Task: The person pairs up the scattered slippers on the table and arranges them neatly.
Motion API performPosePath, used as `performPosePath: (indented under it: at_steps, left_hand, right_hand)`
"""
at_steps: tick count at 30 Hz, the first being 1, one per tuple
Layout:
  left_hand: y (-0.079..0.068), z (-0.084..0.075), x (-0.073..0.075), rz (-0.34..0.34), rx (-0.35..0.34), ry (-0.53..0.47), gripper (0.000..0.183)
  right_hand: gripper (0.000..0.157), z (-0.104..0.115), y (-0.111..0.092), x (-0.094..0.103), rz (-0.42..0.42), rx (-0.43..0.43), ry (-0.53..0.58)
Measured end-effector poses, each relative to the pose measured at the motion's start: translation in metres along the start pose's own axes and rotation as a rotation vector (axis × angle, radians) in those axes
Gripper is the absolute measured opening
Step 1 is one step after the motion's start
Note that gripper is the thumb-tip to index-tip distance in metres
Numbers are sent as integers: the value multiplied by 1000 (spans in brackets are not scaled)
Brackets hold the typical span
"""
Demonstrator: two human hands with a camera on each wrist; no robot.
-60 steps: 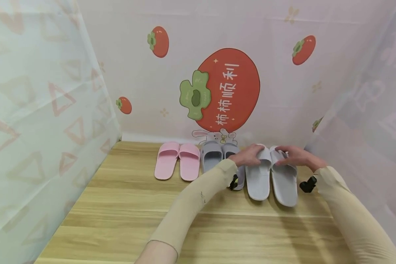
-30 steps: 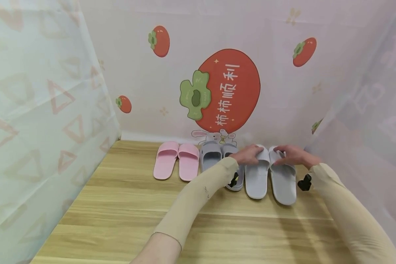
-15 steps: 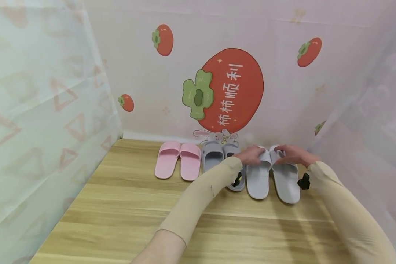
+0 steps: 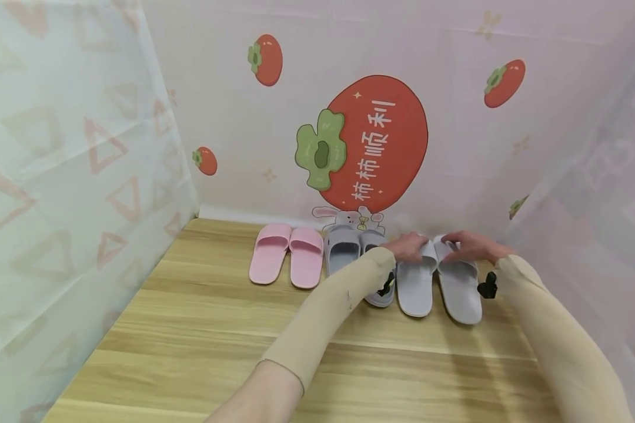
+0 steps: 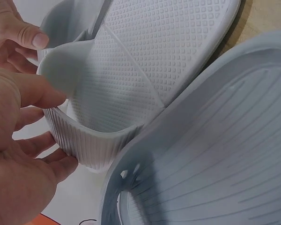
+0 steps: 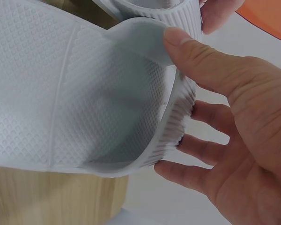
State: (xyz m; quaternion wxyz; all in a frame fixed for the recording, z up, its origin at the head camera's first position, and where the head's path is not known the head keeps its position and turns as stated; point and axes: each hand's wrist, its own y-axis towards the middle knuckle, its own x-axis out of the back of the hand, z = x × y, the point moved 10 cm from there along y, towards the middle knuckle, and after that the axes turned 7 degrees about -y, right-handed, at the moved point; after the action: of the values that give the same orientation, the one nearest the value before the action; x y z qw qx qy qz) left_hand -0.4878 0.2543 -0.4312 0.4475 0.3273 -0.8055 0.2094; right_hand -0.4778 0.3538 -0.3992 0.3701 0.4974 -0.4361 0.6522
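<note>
A pair of light grey-white slippers with ribbed straps stands at the right end of a row, straps toward the wall. My left hand pinches the strap of the left slipper, thumb at the strap's edge and fingers on its ribbed outside in the left wrist view. Likewise my right hand pinches the strap of the right slipper; the right wrist view shows its thumb over the rim. The two straps sit side by side, while the heel ends spread apart.
Left of them stand blue-grey slippers, partly hidden by my left sleeve, then pink slippers. All rest on a wood-grain surface. A printed cloth wall is close behind the row, with cloth walls on both sides.
The light slippers have slid slightly toward the back wall, and the right one's heel end has swung a little right. Both hands keep their hold. The head view has shifted slightly.
</note>
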Motion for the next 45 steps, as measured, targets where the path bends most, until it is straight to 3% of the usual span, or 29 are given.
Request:
performPosePath:
  at_steps: [9, 18, 25, 33, 41, 45]
  left_hand:
    - [4, -7, 2, -2, -16, 86, 47]
    - [13, 4, -8, 0, 57, 68, 44]
    - [13, 7, -5, -30, 94, 106, 49]
    - [12, 13, -17, -9, 134, 84, 45]
    - [11, 23, -20, -40, 249, 41, 43]
    - [7, 21, -18, -45, 279, 65, 37]
  right_hand:
    - [75, -11, 9, -8, 59, -45, 18]
    - [73, -12, 15, -12, 71, -26, 29]
    - [71, -17, 16, -13, 66, -42, 41]
    - [71, -20, 20, -29, 97, -44, 62]
    - [69, -17, 21, -27, 89, -35, 76]
    - [67, -19, 22, -27, 86, -10, 60]
